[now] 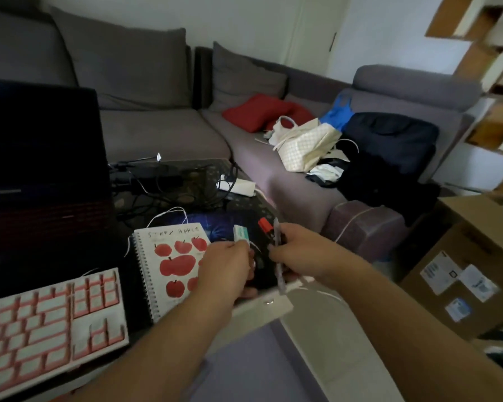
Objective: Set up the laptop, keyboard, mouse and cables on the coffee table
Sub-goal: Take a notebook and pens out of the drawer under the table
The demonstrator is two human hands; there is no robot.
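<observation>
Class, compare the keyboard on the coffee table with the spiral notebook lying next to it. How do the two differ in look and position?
The keyboard carries rows of white keys edged in pink; the spiral notebook shows a white page painted with red apples and handwriting. The keyboard lies at the table's near left, in front of the laptop; the notebook sits to its right, with the left hand over its corner. The keyboard looks larger than the notebook. Both lie flat on the table.

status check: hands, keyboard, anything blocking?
Left hand pinching small pale item. Right hand gripping pen-like item. Keyboard down beside open laptop. Spiral notebook occupying mouse space.
</observation>
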